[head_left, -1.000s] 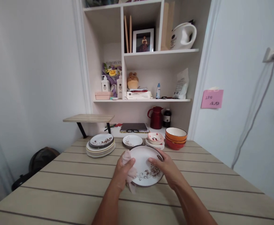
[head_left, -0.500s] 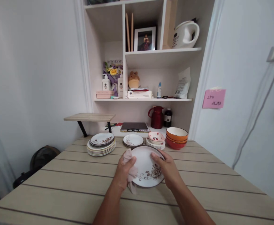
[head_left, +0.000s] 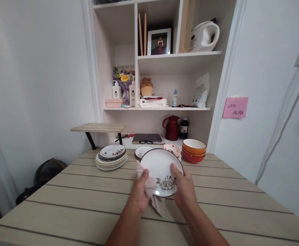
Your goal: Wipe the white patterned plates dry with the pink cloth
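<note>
A white plate (head_left: 159,165) with a dark rim and a brown flower print is tilted up between my hands, above the table. My left hand (head_left: 140,189) is closed around a pale pink cloth (head_left: 151,186) and presses it to the plate's left edge, thumb on top. Part of the cloth dangles below the plate. On the right edge, my right hand (head_left: 185,186) grips the plate with its thumb on the face; the fingers behind are mostly hidden.
On the wooden table (head_left: 88,201), a tall plate stack (head_left: 111,158) stands left. Small plates (head_left: 142,152), pink dishes (head_left: 171,149) and orange and red bowls (head_left: 194,150) stand behind the held plate. A small raised shelf (head_left: 98,127) is at back left, a red jug (head_left: 171,128) farther back.
The plate has risen and tilted up toward the back, now covering part of the small plates and pink dishes. My left hand and the cloth have shifted slightly right.
</note>
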Demonstrator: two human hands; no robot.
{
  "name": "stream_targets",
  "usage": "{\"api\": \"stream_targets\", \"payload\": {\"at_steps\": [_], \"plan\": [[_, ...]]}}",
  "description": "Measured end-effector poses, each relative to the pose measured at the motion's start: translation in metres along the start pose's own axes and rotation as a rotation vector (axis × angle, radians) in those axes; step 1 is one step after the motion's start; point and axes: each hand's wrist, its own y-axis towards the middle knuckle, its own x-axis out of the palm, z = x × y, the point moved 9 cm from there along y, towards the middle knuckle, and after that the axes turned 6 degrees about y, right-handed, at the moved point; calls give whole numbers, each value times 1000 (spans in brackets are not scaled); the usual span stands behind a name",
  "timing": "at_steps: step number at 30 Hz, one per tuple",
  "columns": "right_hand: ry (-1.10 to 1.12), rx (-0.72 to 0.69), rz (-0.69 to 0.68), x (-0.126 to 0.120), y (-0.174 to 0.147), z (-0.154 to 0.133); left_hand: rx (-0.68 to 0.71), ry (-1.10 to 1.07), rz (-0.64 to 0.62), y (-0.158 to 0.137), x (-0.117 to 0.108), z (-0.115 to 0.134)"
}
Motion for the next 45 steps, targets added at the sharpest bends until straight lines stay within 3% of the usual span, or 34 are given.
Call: {"api": "stream_targets", "payload": {"at_steps": [6, 13, 20, 25, 32, 38, 45], "plan": [[121, 8, 37, -2, 1, 4, -46, 19, -66, -3, 17, -21], [106, 257, -156, 17, -6, 13, 102, 108, 99, -3, -4, 12], [-43, 228, -305, 25, -10, -2, 147, 283, 132, -4, -22, 28], [-232, 102, -264, 13, 1, -15, 163, 422, 96, -9, -14, 34], [-328, 91, -236, 10, 4, -17, 118, 409, 32, -8, -12, 32], [-240, 128, -210, 10, -1, -9, 76, 315, -3, -6, -10, 25], [-60, 113, -19, -3, 2, 3, 24, 107, 74, -1, -10, 10]]}}
